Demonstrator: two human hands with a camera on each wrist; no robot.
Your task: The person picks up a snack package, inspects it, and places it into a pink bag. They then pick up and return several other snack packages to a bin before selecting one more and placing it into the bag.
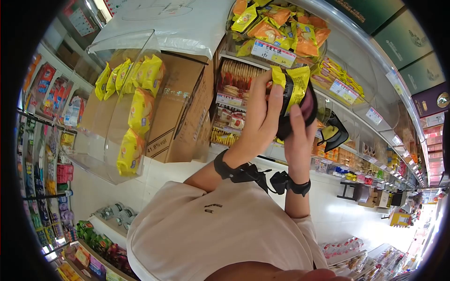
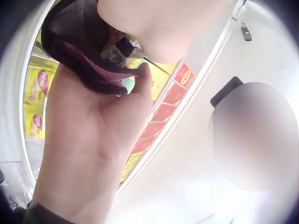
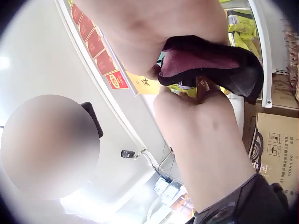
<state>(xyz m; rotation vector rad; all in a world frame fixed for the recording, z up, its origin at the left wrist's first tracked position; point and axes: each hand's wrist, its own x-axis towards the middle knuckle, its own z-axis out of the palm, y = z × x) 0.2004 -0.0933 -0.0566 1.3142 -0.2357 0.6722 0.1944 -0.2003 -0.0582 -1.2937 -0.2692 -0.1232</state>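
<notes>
In the head view, my left hand [image 1: 260, 114] pinches a yellow and black snack packet [image 1: 296, 91], its crimped yellow ends sticking up. Beside it, my right hand [image 1: 299, 143] grips a soft black pouch-like thing [image 1: 285, 131] with a dark pink inner side, its thumb on top against the packet. From the left wrist, the right hand [image 2: 96, 109] shows wrapped round the black thing [image 2: 77, 35], and shiny wrapping shows between the hands. The right wrist view shows its pink inner side [image 3: 201, 64] just below the right hand [image 3: 159, 30]. Some fingertips are hidden.
A shelf bin of yellow and orange packets [image 1: 276, 30] stands close ahead, with more snack bins [image 1: 337, 77] along the right. At left, a clear acrylic bin [image 1: 96, 136] with yellow packets [image 1: 140, 112] adjoins a cardboard box [image 1: 180, 100]. A black object [image 1: 335, 133] hangs beyond the right hand.
</notes>
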